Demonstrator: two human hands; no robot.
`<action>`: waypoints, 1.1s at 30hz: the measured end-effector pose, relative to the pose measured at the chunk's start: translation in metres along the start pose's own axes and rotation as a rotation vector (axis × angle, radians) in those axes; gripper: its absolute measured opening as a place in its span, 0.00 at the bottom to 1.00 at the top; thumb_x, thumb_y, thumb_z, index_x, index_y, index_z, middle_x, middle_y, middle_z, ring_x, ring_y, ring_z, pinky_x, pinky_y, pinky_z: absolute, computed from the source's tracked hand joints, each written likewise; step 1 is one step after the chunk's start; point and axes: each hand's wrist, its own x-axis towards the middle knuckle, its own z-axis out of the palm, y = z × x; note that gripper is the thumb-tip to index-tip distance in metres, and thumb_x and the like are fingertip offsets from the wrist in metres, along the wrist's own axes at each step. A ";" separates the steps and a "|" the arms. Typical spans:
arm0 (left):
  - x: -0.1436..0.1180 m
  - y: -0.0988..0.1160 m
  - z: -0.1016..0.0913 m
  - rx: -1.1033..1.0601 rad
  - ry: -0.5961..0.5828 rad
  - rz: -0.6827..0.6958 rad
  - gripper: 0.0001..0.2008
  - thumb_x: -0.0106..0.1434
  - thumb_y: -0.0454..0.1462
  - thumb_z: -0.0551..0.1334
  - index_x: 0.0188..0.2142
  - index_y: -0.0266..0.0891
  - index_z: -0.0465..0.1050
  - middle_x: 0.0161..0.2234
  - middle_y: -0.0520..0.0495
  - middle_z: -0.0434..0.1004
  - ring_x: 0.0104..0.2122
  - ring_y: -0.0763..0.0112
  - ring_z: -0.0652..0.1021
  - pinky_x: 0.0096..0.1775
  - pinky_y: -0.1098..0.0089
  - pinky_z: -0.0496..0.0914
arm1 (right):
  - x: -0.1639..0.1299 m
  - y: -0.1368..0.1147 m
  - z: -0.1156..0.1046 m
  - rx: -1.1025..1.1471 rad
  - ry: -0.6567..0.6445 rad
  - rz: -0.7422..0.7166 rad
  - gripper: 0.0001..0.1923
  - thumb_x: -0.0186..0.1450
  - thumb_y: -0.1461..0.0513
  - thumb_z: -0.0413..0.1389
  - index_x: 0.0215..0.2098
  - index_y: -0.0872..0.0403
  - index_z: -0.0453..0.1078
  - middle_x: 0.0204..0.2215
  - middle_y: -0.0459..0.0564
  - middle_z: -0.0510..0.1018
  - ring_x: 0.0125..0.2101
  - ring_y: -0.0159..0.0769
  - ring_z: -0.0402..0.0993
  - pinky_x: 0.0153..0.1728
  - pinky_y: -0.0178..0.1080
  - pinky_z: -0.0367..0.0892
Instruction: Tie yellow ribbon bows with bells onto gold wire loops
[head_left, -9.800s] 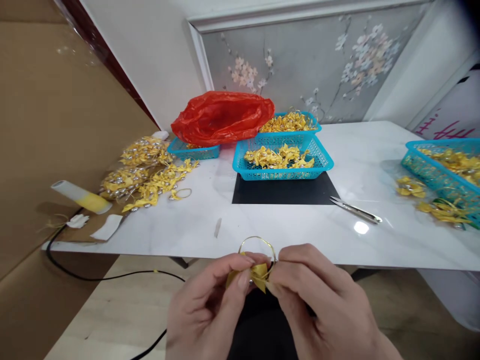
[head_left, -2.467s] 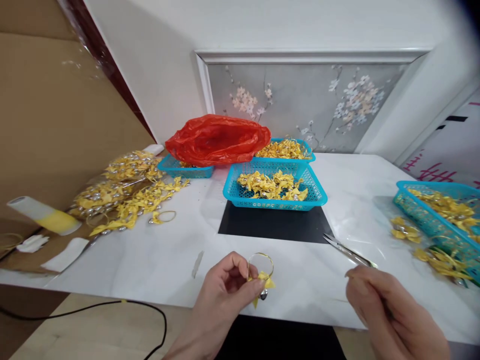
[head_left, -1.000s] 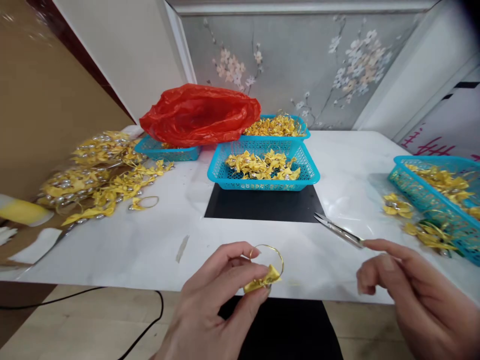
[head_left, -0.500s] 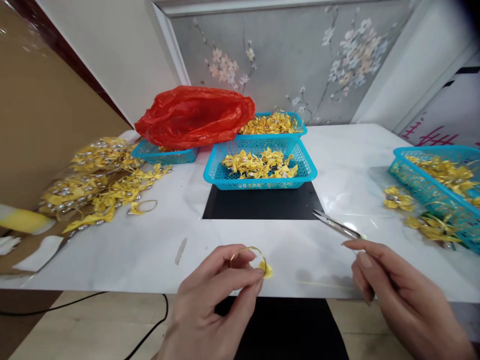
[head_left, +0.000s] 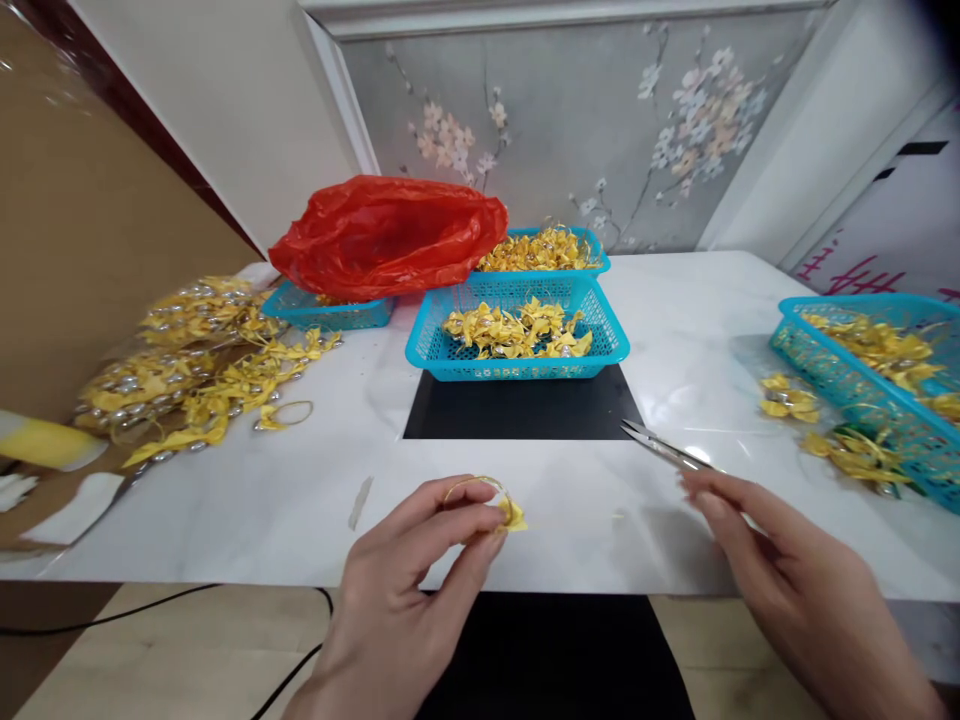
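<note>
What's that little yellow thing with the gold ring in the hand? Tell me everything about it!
It is a small yellow bow that looks like folded ribbon, joined to a thin gold wire ring. The left hand pinches it between thumb and fingers, just above the near edge of the white table. The ring arches up over the fingertips, and the bow sticks out to the right of them. Only the left hand touches it; the right hand is apart, over by the scissors.
</note>
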 end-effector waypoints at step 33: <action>-0.009 0.014 0.001 -0.067 -0.016 -0.106 0.14 0.60 0.27 0.63 0.37 0.51 0.79 0.42 0.55 0.76 0.42 0.76 0.80 0.41 0.84 0.75 | -0.040 -0.096 0.047 0.273 -0.018 -0.326 0.15 0.72 0.62 0.50 0.54 0.55 0.70 0.30 0.50 0.71 0.24 0.32 0.68 0.24 0.34 0.67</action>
